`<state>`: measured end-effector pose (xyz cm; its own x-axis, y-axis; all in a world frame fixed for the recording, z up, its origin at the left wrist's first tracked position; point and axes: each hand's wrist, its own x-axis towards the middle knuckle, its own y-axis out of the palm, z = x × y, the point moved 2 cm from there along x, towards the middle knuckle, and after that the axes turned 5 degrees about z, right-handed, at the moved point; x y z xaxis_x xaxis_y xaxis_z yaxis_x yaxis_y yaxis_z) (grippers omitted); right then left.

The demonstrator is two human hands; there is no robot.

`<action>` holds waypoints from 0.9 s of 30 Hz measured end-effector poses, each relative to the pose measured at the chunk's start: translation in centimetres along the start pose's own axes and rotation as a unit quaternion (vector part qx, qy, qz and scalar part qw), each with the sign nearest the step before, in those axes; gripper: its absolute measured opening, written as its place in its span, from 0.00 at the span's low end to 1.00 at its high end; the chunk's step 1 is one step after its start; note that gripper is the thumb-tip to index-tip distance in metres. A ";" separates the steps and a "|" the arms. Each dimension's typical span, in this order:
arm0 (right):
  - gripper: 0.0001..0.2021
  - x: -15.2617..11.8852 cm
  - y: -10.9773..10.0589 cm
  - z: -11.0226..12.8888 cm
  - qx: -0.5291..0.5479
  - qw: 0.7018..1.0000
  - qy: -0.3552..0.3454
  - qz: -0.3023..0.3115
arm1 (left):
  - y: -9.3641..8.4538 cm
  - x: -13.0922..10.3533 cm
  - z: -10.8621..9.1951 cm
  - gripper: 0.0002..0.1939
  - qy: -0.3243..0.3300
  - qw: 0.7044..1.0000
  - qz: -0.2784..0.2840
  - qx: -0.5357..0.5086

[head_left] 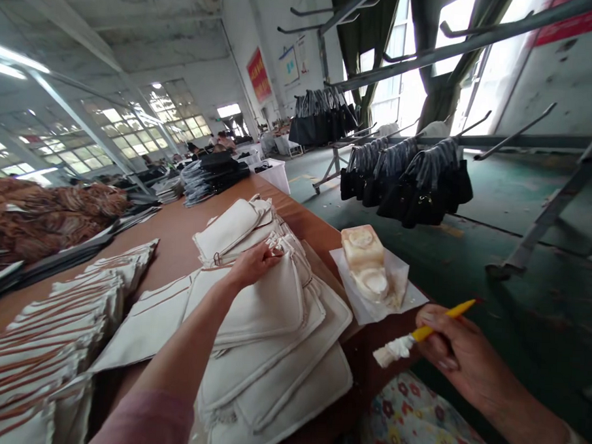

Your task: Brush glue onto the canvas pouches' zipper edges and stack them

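My right hand [450, 343] pinches a glue brush [421, 332] by its yellow handle. Its bristles, caked with a white paste, point left, above my flower-patterned lap. My left hand [257, 265] is closed at the upper edge of a cream bag panel [267, 306], the top one in a fanned, overlapping pile; the fingertips are partly hidden. Between the hands and farther off, a cut-open plastic container [362, 251] crusted with white paste sits on a white sheet [410, 296] at the table's right edge.
Cream pieces with brown strips [71, 310] lie in rows at left. Brown bundles [55, 215] and a dark wrapped stack [214, 176] stand farther back on the brown table [173, 230]. Right of it, a metal rack [521, 241] carries black bags [409, 197] over the green floor.
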<state>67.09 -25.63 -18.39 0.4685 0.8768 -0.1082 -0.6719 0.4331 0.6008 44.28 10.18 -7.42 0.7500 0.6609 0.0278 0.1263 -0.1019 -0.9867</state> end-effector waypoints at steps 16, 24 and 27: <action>0.07 -0.2 8.3 6.8 -0.142 0.951 -0.235 0.139 | -1.1 -13.8 -14.9 0.14 0.071 0.957 0.098 -0.264; 0.08 -0.7 8.5 7.3 -0.303 0.882 -0.338 0.126 | -0.4 -16.9 -16.9 0.13 0.074 0.936 0.126 -0.321; 0.08 -1.5 8.4 7.6 -0.249 0.904 -0.323 0.133 | -0.3 -17.6 -16.9 0.13 0.060 0.933 0.113 -0.337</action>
<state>65.15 -24.90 -7.14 0.3822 0.7289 0.5680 -0.9092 0.4064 0.0904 41.99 -13.98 -4.93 0.8691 0.4818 -0.1117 0.3050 -0.6999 -0.6459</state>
